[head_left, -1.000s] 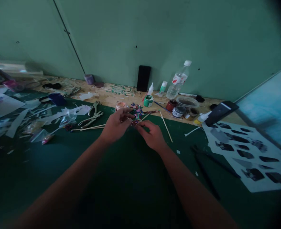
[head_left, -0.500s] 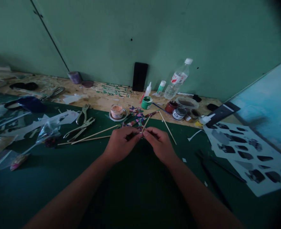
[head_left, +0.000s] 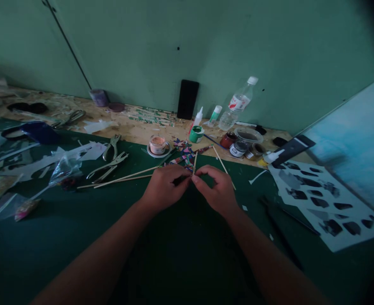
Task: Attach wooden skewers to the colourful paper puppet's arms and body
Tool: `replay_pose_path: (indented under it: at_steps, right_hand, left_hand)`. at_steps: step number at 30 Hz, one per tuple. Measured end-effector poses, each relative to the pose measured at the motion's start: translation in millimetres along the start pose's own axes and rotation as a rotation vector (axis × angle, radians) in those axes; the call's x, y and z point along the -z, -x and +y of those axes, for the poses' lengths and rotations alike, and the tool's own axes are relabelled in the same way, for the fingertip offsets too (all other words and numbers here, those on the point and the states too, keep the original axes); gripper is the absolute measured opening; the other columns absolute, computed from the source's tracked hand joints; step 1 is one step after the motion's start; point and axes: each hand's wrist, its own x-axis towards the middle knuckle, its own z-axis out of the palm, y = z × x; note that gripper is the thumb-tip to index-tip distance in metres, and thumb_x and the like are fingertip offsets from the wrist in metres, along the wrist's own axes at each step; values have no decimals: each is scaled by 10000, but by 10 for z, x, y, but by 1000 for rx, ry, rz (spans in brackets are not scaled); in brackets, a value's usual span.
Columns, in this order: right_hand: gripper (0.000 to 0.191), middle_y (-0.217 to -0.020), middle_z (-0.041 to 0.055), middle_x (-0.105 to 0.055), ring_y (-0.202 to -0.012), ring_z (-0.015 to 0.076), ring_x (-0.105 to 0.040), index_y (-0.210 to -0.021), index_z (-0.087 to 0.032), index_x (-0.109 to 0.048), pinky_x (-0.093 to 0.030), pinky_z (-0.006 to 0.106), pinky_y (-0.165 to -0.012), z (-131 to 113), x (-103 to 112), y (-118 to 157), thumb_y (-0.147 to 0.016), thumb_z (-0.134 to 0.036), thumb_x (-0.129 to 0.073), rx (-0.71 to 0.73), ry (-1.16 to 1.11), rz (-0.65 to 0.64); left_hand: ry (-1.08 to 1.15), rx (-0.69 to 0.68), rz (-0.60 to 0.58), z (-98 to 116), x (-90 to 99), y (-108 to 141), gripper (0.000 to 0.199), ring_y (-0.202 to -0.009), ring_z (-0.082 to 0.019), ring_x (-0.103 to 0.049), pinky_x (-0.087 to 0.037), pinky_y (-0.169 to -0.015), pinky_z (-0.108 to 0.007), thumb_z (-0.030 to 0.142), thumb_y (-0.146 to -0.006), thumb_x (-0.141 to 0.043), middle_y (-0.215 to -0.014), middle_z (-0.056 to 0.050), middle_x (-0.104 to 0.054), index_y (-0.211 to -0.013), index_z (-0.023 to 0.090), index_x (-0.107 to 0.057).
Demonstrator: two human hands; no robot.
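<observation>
My left hand (head_left: 166,184) and my right hand (head_left: 217,186) meet at their fingertips over the green mat. Both pinch the lower end of a thin wooden stick (head_left: 195,160), which points up and away from me. Their fingers cover that lower end. Just beyond the fingertips lies a pile of small multicoloured pieces (head_left: 184,149). Two long wooden sticks (head_left: 123,176) reach the mat's left side from behind my left hand; their near ends are hidden. Another wooden stick (head_left: 219,158) lies slanted beyond my right hand.
Hole-punch pliers (head_left: 110,166), plastic bags (head_left: 66,167) and paper scraps lie left. A pink paint jar (head_left: 157,145), green paint jar (head_left: 196,134), dark jars (head_left: 238,148), phone (head_left: 188,99) and plastic bottle (head_left: 236,106) stand behind. A cut-out sheet (head_left: 320,199) lies right.
The pinched stick has turned more upright. My right hand's thumb and forefinger now arch wider apart behind the pinch. The view has shifted slightly.
</observation>
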Motion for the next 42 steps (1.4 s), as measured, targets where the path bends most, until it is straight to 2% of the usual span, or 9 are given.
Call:
replay_pose_path:
  at_steps: [4, 8, 13, 19, 22, 25, 29, 35, 42]
  right_hand:
    - [76, -793, 26, -648, -787, 176, -610, -791, -204, -618, -471, 334, -740, -17, 29, 7, -804, -275, -639, 64, 92, -21]
    - [85, -759, 17, -635, -750, 166, -601, -764, -208, -616, -468, 323, -716, -21, 28, 0, -822, -270, -623, 33, 62, -13]
    - [122, -726, -1, -616, -708, 146, -582, -724, -206, -621, -460, 289, -684, -20, 18, -11, -822, -278, -627, -88, -76, -7]
    - [187, -659, -19, -581, -658, 126, -533, -664, -189, -617, -416, 266, -627, 12, 26, -11, -804, -307, -659, -255, -189, -54]
    - [185, -658, -20, -583, -651, 124, -530, -679, -193, -624, -414, 261, -611, 34, 8, -5, -801, -326, -665, -294, -230, -73]
    - [122, -742, -3, -633, -722, 143, -579, -778, -208, -654, -457, 276, -668, 35, -6, 6, -805, -327, -662, -242, -212, -82]
    - [88, -849, 19, -663, -807, 163, -613, -855, -221, -665, -492, 313, -748, 15, 3, 11, -809, -296, -662, -90, -132, -59]
    - [101, -871, 19, -678, -805, 168, -628, -873, -236, -668, -511, 329, -745, 6, 19, 17, -800, -304, -686, 4, -48, -32]
    - [56, -858, 11, -681, -746, 156, -635, -862, -239, -659, -526, 316, -704, -29, 11, 38, -815, -270, -663, 46, 22, -10]
  left_hand:
    - [-28, 3, -57, 11, 15, -3, 103, -738, -145, -635, -495, -677, -287, 133, -813, -567, -797, -45, -689, -848, 147, -663]
    - [-52, -4, -85, 20, 11, 1, 119, -747, -144, -630, -497, -684, -291, 136, -833, -536, -806, -44, -682, -859, 157, -650]
    - [-77, -24, -70, 23, -5, 14, 104, -745, -136, -622, -492, -679, -278, 142, -850, -531, -795, -35, -672, -844, 165, -633]
    - [-89, -5, -111, 29, -9, 26, 102, -752, -133, -608, -474, -678, -265, 163, -871, -532, -817, -42, -668, -834, 159, -626]
    - [-86, 12, -105, 44, 7, 23, 93, -724, -131, -603, -464, -657, -262, 163, -860, -544, -790, -41, -661, -830, 150, -631]
    - [-73, 50, -76, 57, 36, 16, 93, -714, -132, -608, -466, -654, -266, 168, -847, -556, -784, -39, -673, -830, 151, -646]
    - [-56, 85, -30, 60, 62, 16, 111, -713, -136, -625, -492, -683, -281, 210, -849, -570, -785, -44, -692, -853, 159, -668]
    - [-42, 27, 10, 62, 63, 21, 119, -776, -145, -658, -524, -797, -315, 213, -858, -567, -818, -49, -716, -858, 166, -677]
    - [-35, -14, -89, 75, 154, 38, 154, -862, -151, -664, -516, -848, -313, 189, -884, -530, -912, -56, -723, -949, 167, -667]
